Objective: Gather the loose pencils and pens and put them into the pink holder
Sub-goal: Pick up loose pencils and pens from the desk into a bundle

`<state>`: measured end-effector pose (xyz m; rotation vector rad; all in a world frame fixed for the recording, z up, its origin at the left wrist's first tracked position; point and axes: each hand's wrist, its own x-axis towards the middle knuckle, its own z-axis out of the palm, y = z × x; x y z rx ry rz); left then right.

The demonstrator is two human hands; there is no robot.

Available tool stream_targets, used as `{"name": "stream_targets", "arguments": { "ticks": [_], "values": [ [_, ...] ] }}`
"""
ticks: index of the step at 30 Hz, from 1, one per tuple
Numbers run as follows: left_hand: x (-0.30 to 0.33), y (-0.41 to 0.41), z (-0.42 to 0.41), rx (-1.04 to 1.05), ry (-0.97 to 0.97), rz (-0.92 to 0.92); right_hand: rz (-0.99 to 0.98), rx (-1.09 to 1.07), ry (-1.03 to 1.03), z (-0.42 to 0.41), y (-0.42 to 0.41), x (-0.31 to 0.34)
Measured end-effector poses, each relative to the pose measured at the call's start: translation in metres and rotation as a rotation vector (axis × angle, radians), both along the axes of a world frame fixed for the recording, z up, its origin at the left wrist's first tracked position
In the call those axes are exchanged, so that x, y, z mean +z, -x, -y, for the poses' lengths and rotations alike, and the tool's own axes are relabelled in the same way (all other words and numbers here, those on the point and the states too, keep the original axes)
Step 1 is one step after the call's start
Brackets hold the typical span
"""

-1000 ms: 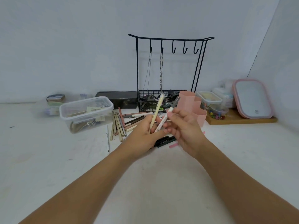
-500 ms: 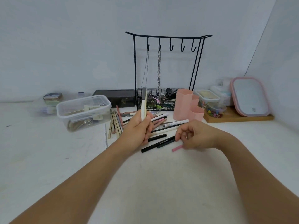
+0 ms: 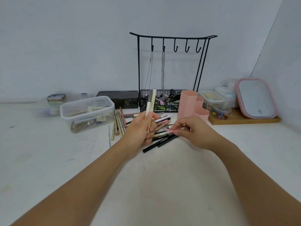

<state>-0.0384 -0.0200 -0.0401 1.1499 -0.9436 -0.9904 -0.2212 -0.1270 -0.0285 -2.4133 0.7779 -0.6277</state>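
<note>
Since 0.5 s ago our right hand (image 3: 193,132) lifted a pink pencil (image 3: 171,130) in pinched grip; left hand (image 3: 140,129) gripped two upright pens (image 3: 151,103).

Two bare forearms, no sleeves, left hand (image 3: 140,129), right hand (image 3: 193,132), unadorned fingers (image 3: 176,126)

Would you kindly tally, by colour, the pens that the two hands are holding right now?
White pen: 1, held in the left hand
Cream pen: 1, held in the left hand
Pink pen: 1, pinched by the right hand
Total: 3
</note>
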Motion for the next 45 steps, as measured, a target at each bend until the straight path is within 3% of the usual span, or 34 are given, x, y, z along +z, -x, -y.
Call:
{"name": "stream_targets", "arguments": {
  "ticks": [4,9,14,20,23,27,31,38,45],
  "values": [
    [0.0,0.002,0.001,-0.032,-0.025,-0.056,0.272,-0.061,-0.081,-0.007,-0.008,0.012],
    [0.0,0.009,-0.002,-0.092,-0.069,-0.086,0.75,0.034,-0.694,-0.016,-0.018,0.016],
    [-0.001,0.016,-0.008,-0.177,-0.066,0.084,0.85,0.068,-0.865,-0.023,-0.031,0.01],
    [-0.001,0.019,-0.011,-0.255,-0.087,0.105,0.875,0.061,-0.806,-0.028,-0.036,0.007],
    [-0.003,0.017,-0.01,-0.249,-0.106,0.076,0.758,-0.039,-0.691,-0.024,-0.033,0.003],
    [0.0,0.011,-0.005,-0.123,-0.061,0.055,0.381,-0.161,-0.23,-0.01,-0.012,0.003],
    [0.0,-0.001,-0.001,0.034,-0.084,0.014,0.001,-0.15,-0.015,0.001,0.0,-0.005],
    [-0.004,-0.007,0.001,0.04,-0.059,-0.078,-0.105,-0.068,0.019,0.004,-0.004,-0.017],
    [-0.007,-0.004,0.001,0.04,-0.053,0.003,-0.15,-0.009,0.064,0.007,-0.003,-0.014]
  ]
}}
